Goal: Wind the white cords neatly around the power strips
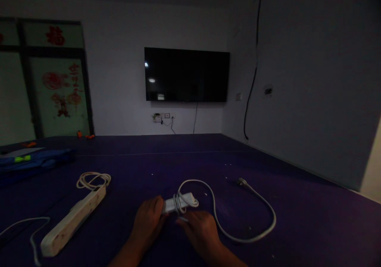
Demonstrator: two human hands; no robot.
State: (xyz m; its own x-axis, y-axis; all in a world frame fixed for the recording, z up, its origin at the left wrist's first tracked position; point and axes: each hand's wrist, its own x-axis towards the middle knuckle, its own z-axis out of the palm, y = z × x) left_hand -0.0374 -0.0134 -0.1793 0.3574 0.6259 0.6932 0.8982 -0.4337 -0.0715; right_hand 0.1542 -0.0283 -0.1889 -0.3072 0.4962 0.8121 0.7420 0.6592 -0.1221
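My left hand (149, 219) is closed round the near end of a white power strip (170, 206), which it holds just over the purple surface. Several turns of the white cord (178, 202) are wrapped about the strip's far half. At the strip's near side, my right hand (200, 229) has its fingers pinched on a piece of the cord. From the wrapped part the cord loops out to the right and ends in a plug (242, 182) lying on the surface. The strip's near end is hidden by my left fingers.
A longer white power strip (74, 221) lies at left, its cord coiled (93, 180) at the far end. A thin white cable (32, 235) runs beside it. Dark blue cloth (44, 160) lies farther left. A television (187, 75) hangs on the back wall.
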